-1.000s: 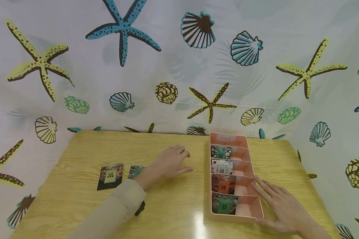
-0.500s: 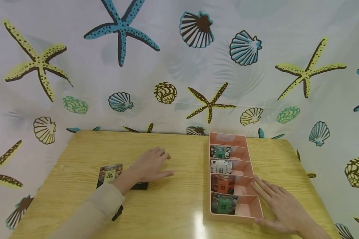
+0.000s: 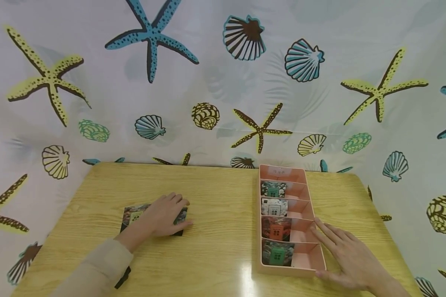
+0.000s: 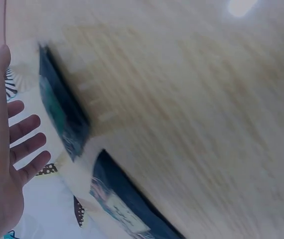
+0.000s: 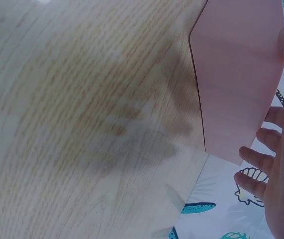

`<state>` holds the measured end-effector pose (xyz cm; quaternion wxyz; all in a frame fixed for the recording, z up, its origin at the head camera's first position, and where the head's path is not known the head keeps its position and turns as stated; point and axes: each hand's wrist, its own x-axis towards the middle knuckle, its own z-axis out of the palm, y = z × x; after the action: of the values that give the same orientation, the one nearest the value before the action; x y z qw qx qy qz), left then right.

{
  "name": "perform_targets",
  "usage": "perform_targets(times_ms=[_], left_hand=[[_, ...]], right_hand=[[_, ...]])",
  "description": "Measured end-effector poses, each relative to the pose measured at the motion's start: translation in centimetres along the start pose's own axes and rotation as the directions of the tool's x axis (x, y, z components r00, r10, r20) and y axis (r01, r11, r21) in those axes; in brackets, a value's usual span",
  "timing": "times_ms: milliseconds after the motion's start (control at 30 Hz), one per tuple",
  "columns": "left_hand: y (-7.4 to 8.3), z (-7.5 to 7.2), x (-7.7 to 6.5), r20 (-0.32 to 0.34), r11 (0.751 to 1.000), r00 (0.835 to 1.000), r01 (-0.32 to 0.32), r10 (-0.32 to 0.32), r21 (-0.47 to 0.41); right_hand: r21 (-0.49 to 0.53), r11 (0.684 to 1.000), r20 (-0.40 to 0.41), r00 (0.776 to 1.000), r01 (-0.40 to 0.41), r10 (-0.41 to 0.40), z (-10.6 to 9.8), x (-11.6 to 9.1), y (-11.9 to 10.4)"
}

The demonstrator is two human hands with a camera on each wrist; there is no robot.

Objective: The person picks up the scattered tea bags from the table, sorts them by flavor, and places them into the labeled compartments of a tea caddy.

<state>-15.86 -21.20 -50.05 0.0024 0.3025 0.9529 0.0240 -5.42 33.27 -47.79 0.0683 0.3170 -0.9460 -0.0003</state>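
Note:
My left hand (image 3: pixel 160 218) hovers over a dark sachet with a green label (image 3: pixel 183 215), partly covering it, fingers spread and loosely bent. In the left wrist view a gap shows between the hand and this sachet (image 4: pixel 60 107). Just left of it lies a sachet with a yellow label (image 3: pixel 128 213), partly behind my wrist. A pink divided box (image 3: pixel 306 260) stands on the right. My right hand (image 3: pixel 351 258) rests against its right side, thumb at the near corner, fingers extended along the wall. The right wrist view shows the thumb touching the box's edge (image 5: pixel 241 74).
Inside the box, single sachets stand in separate compartments: green (image 3: pixel 277 254), red (image 3: pixel 276 229), white (image 3: pixel 274 207) and teal (image 3: pixel 273 189). The farthest compartment bears a pale label (image 3: pixel 280 171). A patterned cloth (image 3: pixel 208 82) hangs behind the wooden table (image 3: pixel 208 264).
My left hand has moved left and slightly nearer, from beside the box to over the green-labelled sachet. My right hand and the box have stayed put.

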Motion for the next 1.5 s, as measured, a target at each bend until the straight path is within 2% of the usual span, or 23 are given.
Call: perform_targets(times_ms=[300,533,700,933,1500], left_hand=[[-1.5,1.2,-1.6,0.072,0.998,0.996,0.060,-0.058,-0.025],[-1.8,1.1,-2.3,0.049,0.998,0.997,0.068,-0.067,-0.009],[-2.1,1.5,-2.6,0.020,0.998,0.997,0.069,-0.069,-0.003],[-2.2,2.0,-2.6,0.005,0.998,0.998,0.068,-0.068,0.005],[-1.7,1.6,-2.2,-0.020,0.995,0.998,0.068,-0.066,0.078]], right_hand=[[-0.024,1.000,-0.016,1.000,0.014,-0.015,0.0,0.1,0.1],[-0.022,1.000,-0.013,1.000,0.012,-0.013,-0.1,0.1,0.1],[-0.019,1.000,-0.010,1.000,0.011,-0.011,-0.1,0.1,0.0],[-0.026,1.000,-0.013,1.000,0.015,-0.016,-0.1,0.1,0.1],[-0.026,0.999,-0.017,1.000,0.018,-0.018,-0.1,0.0,0.1]])
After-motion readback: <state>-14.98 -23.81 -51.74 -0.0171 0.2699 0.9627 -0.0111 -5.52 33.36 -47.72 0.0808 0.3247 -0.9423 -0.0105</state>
